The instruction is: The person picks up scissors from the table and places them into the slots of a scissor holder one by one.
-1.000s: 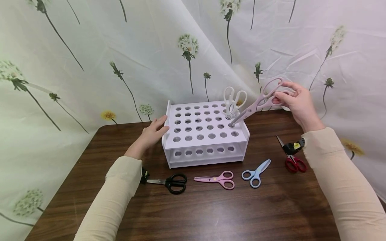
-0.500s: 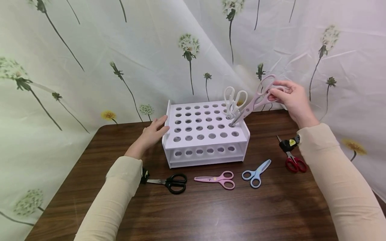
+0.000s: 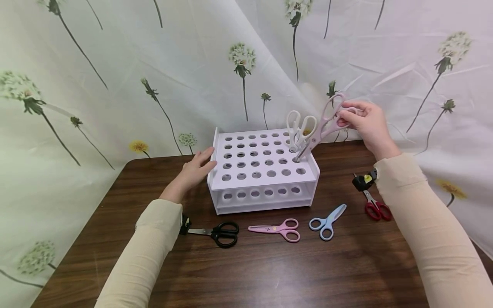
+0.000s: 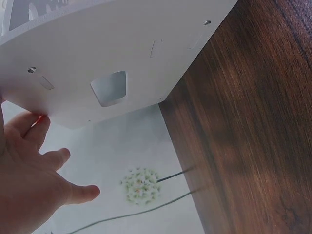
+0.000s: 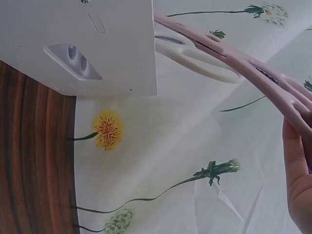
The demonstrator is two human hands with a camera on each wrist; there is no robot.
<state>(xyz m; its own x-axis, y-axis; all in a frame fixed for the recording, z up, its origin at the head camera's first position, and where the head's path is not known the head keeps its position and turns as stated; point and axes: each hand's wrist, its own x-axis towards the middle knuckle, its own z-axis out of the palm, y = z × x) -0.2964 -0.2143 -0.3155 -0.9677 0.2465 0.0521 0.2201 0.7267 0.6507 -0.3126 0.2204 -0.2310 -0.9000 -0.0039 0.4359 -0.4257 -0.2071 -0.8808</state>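
A white rack (image 3: 246, 184) with rows of round holes stands on the table. My right hand (image 3: 367, 126) pinches the handles of light pink scissors (image 3: 315, 139), also seen from below in the right wrist view as pink scissors (image 5: 243, 73). They lean to the right, their blade tip in a hole at the rack's right side. White-handled scissors (image 3: 310, 124) stand in a hole just behind them. My left hand (image 3: 194, 171) rests its fingers against the rack's left side panel; in the left wrist view, the left hand's (image 4: 36, 170) fingertips touch that panel's edge, thumb extended.
In front of the rack lie black-handled scissors (image 3: 225, 234), pink scissors (image 3: 275, 229) and blue scissors (image 3: 325, 222). Red-handled scissors (image 3: 377, 210) lie at the right, partly behind the right wrist camera (image 3: 363, 180). A flower-printed curtain (image 3: 192, 64) hangs behind the wooden table (image 3: 269, 278).
My right hand has moved left, bringing the light pink scissors more upright and slightly lower, with the tip in the same hole. The left hand and the rack have stayed put.
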